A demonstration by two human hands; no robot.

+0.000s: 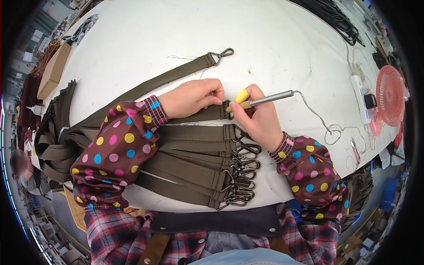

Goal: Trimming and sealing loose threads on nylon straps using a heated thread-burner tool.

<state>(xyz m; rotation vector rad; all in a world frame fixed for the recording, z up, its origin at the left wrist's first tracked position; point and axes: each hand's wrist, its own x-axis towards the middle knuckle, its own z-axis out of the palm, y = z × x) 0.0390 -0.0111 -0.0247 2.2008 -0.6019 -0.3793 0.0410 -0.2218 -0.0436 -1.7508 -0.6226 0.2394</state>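
My right hand [260, 117] is closed around a corded pen-like tool [273, 98] with a metal barrel and a yellowish front part; yellow wrapping covers one finger. Its front end is beside the metal ring of an olive webbing strap [212, 112]. My left hand [195, 97] rests over that strap, thumb and forefinger pinched together near its stitched end; whether they hold a thread is too small to tell. Another strap [165, 74] with a metal snap hook [227, 52] lies beyond. Closer to me, several straps [195, 165] are fanned out, their snap hooks [243, 195] bunched at the right.
A bundle of straps [54, 149] lies at the left, near a cardboard box [54, 71]. On the right are a power strip [361, 99], a pink fan [391, 96], the tool's cord [313, 111] and small thread snips [355, 150]. Black cords [331, 20] lie at the far right.
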